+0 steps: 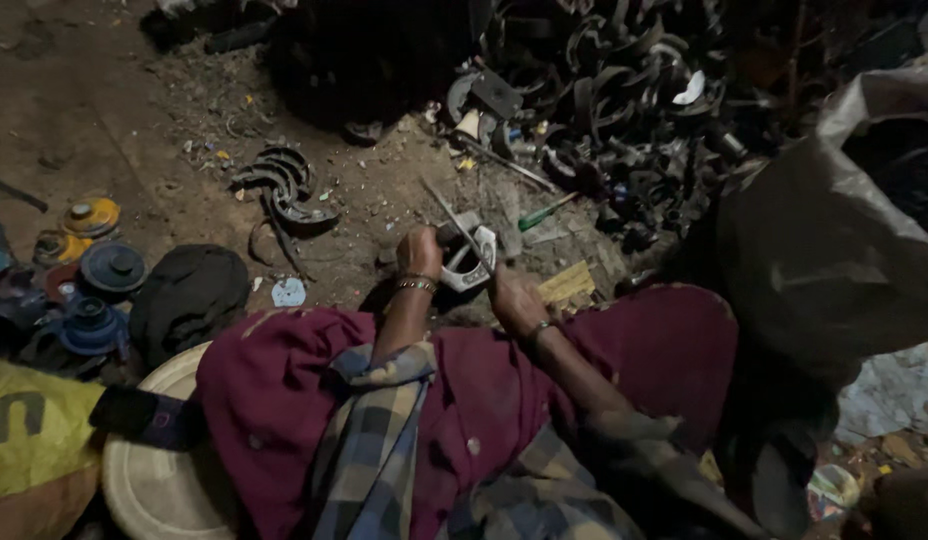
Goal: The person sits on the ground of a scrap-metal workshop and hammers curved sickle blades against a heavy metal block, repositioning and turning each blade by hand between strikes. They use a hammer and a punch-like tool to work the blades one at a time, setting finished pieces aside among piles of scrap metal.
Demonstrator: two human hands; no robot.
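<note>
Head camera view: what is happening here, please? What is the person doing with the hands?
A person sits on a dirt floor and works on a pale curved metal part. The left hand holds the part, while the right hand has its grip on a thin rod-like tool set against it. A pile of dark curved metal pieces lies ahead; a green-handled screwdriver lies nearby.

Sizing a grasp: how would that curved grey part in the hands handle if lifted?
Curved part: probably rigid, since it keeps its arc in the left hand. Looks like metal, so likely heavy for its size. Curved shape may rock if set down.
</note>
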